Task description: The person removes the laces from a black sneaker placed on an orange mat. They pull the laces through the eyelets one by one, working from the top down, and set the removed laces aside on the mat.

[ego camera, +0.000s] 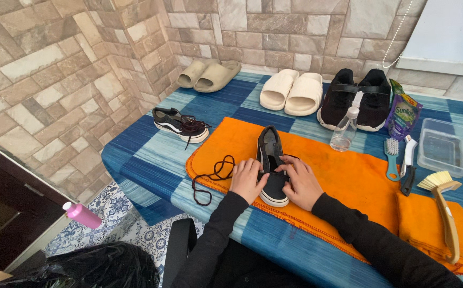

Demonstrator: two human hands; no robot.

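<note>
Head view. A black sneaker (272,165) with a white sole lay lengthwise on an orange cloth (343,176) spread over the blue striped counter (146,160), toe toward the person, heel pointing far; the cloth likely protected the counter surface. Left hand (246,180) pressed on the sneaker's left flank, right hand (301,181) on its right flank, fingers of both curled onto the upper near the eyelets, bracing it from both sides. Neither hand fully closed around the shoe. A loose black lace (214,176) lay just left of it on the cloth edge, so the sneaker appeared unlaced. Its mate (181,124), still laced, sat far left. A spray bottle (344,130), a teal brush (392,157) and a wooden-handled brush (445,210) lay to the right, within reach.
</note>
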